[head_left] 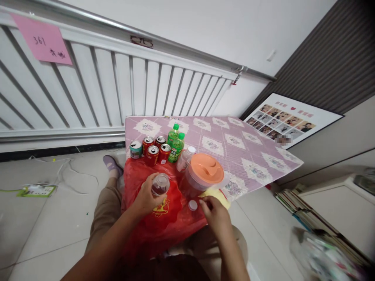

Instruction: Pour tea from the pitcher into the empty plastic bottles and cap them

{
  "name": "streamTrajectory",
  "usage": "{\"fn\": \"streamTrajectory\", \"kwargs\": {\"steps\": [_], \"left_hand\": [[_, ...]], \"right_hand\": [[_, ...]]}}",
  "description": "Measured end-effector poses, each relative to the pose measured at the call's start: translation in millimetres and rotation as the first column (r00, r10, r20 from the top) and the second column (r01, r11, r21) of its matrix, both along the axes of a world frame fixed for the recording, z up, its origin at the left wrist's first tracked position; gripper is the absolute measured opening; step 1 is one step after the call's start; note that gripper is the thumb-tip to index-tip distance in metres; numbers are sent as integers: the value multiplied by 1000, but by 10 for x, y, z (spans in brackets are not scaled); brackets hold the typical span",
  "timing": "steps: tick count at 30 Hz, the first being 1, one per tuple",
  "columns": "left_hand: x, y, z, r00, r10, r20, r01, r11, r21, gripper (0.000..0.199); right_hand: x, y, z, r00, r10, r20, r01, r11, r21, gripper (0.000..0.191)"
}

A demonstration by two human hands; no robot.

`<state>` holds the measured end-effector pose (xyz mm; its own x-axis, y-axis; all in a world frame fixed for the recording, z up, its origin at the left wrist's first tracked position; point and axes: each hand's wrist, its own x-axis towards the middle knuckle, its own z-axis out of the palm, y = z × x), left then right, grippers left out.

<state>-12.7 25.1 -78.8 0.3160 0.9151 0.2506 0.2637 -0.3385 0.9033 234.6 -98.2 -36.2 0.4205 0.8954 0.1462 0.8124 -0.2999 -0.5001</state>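
Observation:
My left hand (pixel 146 198) is wrapped round a small clear bottle (pixel 161 185), uncapped and tilted a little, with dark contents. It is held above a red scalloped tray (pixel 172 207) with a yellow printed figure. A pale round cap (pixel 192 205) lies on the red plastic sheet (pixel 187 226). Just right of the cap hovers my right hand (pixel 216 212), its fingers loosely bent and apart, with nothing visible in them. Partly behind that hand lies a yellow cloth (pixel 219 196). Beyond it stands a clear pitcher (pixel 189 183) with an orange lid (pixel 206 168).
Several opened drink cans (pixel 152 155), two green bottles (pixel 177 147) and a white-capped bottle (pixel 184 158) stand behind the tray. A purple patterned cover (pixel 211 134) lies over the table. The radiator (pixel 164 89) runs behind; a filled plastic bag (pixel 322 253) is at lower right.

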Motion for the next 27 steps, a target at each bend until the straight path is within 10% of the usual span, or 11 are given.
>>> {"fn": "streamTrajectory", "kwargs": {"steps": [5,14,19,27], "left_hand": [[12,-18,79,1000,6,-21,-7,1000,-6,69],[26,-42,151,1000,5,-23,-5,1000,-27,69],[26,-12,55,1000,4,-4,-4,1000,0,70],[32,4,-25,1000,25,13,-25,999,26,78]], "right_hand": [[-79,35,-536,998,-18,65,20,999,-29,33],[-33,26,-810,999,32,15,-32,998,49,25],[-66,-47,-587,981,146,-126,-140,988,62,28],[-674,280,236,791,343,-506,-215,931,295,38]]}}
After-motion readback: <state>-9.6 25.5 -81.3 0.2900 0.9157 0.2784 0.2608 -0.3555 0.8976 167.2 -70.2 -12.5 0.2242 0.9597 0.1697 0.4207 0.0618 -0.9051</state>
